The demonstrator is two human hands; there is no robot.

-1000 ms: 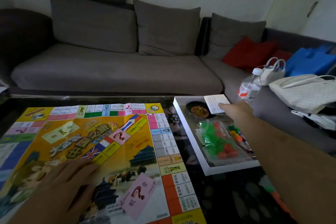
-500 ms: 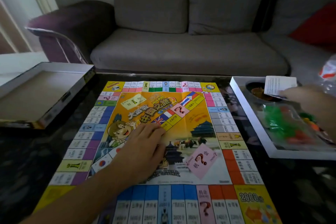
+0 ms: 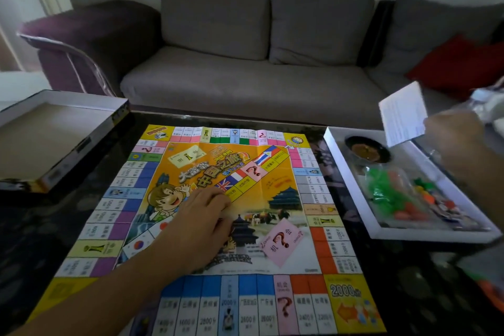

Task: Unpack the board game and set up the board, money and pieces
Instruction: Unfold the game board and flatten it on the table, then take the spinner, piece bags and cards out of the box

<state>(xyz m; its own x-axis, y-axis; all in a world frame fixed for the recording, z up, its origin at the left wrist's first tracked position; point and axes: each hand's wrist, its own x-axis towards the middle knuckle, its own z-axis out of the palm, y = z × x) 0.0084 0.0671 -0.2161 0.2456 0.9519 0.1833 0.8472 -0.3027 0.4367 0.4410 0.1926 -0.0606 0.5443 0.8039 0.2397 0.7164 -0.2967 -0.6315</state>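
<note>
The paper game board lies unfolded and flat on the dark table, yellow centre with coloured squares round the edge. My left hand rests palm down on its middle, fingers spread. At the right, my right hand holds a white printed card stack lifted above the white box base. Inside that box sit a black spinner dish and a clear bag of green, orange and mixed plastic pieces.
The box lid lies upside down at the table's left corner, its brown inside showing. A grey sofa with cushions and a red pillow runs behind the table. A clear plastic bottle shows blurred at the right edge.
My right hand has lifted the white card stack up and out of the box base. The view has swung left and steadied; my left hand stays on the board's middle.
</note>
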